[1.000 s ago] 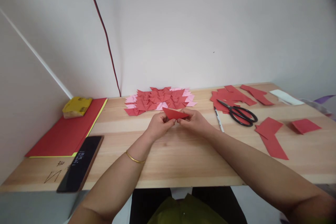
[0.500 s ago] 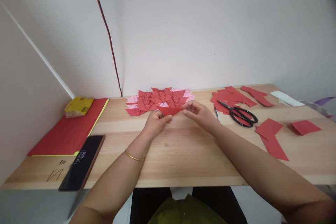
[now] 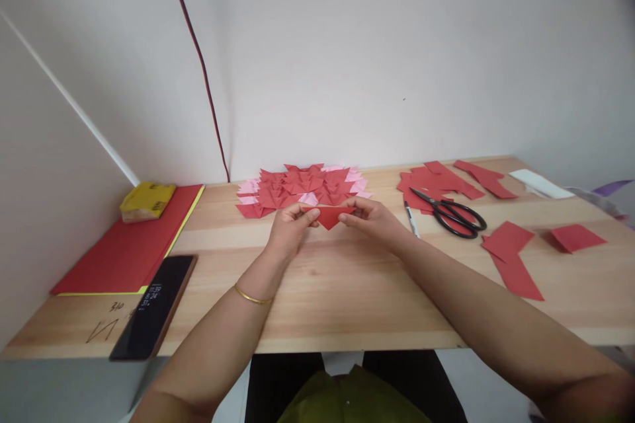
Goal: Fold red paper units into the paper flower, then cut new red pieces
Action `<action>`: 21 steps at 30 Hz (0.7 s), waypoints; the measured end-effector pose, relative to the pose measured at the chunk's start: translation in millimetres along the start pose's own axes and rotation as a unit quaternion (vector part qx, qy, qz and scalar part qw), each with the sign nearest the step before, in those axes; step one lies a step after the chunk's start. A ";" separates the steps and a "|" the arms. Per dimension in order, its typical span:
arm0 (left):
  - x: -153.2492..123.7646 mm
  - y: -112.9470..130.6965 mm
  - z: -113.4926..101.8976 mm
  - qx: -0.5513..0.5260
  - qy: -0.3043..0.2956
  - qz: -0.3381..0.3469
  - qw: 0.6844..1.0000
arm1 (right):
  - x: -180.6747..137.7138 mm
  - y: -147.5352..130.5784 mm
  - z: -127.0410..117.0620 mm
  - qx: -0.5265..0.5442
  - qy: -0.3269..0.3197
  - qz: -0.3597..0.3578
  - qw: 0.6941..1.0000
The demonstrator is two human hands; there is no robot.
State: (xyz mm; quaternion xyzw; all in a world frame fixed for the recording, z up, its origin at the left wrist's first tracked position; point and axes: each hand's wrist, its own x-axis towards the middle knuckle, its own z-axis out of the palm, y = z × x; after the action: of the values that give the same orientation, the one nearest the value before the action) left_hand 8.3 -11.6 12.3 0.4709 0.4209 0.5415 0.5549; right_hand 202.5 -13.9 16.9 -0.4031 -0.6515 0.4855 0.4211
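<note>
A small red paper triangle [image 3: 329, 216], folded and pointing down, is held just above the wooden table [image 3: 342, 291]. My left hand [image 3: 289, 228] pinches its left corner and my right hand [image 3: 376, 219] pinches its right corner. A thin gold bangle sits on my left wrist. Directly behind the triangle lies a pile of folded red and pink paper pieces [image 3: 303, 189], spread flat near the wall.
Black scissors [image 3: 450, 213] and a pen [image 3: 411, 219] lie to the right, on and beside cut red paper strips [image 3: 441, 182]. More red scraps [image 3: 513, 254] sit further right. At left are red sheets [image 3: 129, 248], a yellow packet [image 3: 147, 201] and a dark phone [image 3: 154, 305].
The triangle has turned from a long, flat-edged shape to a point facing down. Both hands stayed near the pile, shifting slightly toward me since half a second ago.
</note>
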 end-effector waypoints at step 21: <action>-2.8 0.4 6.2 -0.094 -0.007 -0.039 0.995 | -3.2 -0.2 7.8 0.008 -0.065 -0.021 0.998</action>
State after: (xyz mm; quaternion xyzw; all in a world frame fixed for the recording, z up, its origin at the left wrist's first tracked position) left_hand 14.1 -14.9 13.8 0.4038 0.3823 0.5536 0.6200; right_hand 196.2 -19.1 15.3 -0.3537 -0.6820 0.5070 0.3909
